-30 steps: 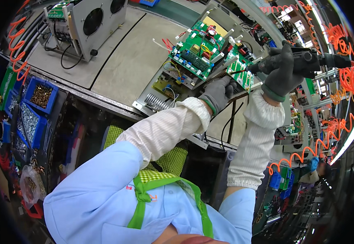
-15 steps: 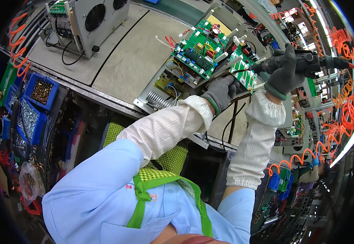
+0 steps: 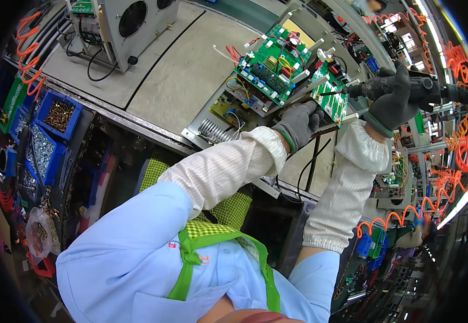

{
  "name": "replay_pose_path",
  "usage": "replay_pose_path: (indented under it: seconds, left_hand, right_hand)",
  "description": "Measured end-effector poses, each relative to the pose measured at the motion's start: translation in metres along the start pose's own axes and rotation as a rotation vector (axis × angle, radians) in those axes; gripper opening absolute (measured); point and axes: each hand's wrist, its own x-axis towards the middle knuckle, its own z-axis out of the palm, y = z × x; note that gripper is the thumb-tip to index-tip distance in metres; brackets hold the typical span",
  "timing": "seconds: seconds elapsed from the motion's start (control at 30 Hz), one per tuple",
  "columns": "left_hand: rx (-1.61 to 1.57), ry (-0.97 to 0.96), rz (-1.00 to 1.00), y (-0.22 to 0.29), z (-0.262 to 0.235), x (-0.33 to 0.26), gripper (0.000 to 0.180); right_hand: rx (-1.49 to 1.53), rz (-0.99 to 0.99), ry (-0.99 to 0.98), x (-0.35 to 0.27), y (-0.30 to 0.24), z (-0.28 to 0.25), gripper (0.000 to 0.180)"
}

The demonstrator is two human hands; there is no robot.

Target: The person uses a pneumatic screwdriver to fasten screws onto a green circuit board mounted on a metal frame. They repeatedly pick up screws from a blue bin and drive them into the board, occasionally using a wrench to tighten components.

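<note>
My left hand (image 3: 300, 123), in a grey glove, presses on the near edge of a metal chassis (image 3: 212, 121) that carries green circuit boards. It touches the lower corner of the small green board (image 3: 330, 93). A larger green board (image 3: 269, 63) with red wires sits behind it. My right hand (image 3: 392, 102), also gloved, grips a black power screwdriver (image 3: 419, 89) held level. Its bit tip points left at the small board's edge. White sleeves cover both forearms.
A grey unit with round fans (image 3: 129, 21) stands at the back left of the grey bench mat (image 3: 174, 70). Blue bins of screws (image 3: 56, 116) hang at the left. Orange coiled hoses (image 3: 460, 156) hang at the right. A bag of small parts (image 3: 40, 234) lies low left.
The view has shifted slightly. My right hand has lowered the screwdriver a little toward the small board; my left hand stays on the chassis edge.
</note>
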Motion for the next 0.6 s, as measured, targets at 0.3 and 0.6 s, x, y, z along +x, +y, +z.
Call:
replay_pose_path:
  seconds: [0.3, 0.6]
  left_hand:
    - [-0.059, -0.034, -0.031, -0.006, -0.010, 0.007, 0.014]
    - [0.270, -0.245, 0.094, -0.002, -0.017, -0.001, 0.016]
  right_hand:
    - [-0.064, 0.088, -0.071, -0.009, 0.005, -0.015, 0.031]
    - [0.028, 0.103, -0.033, -0.004, -0.013, -0.012, 0.031]
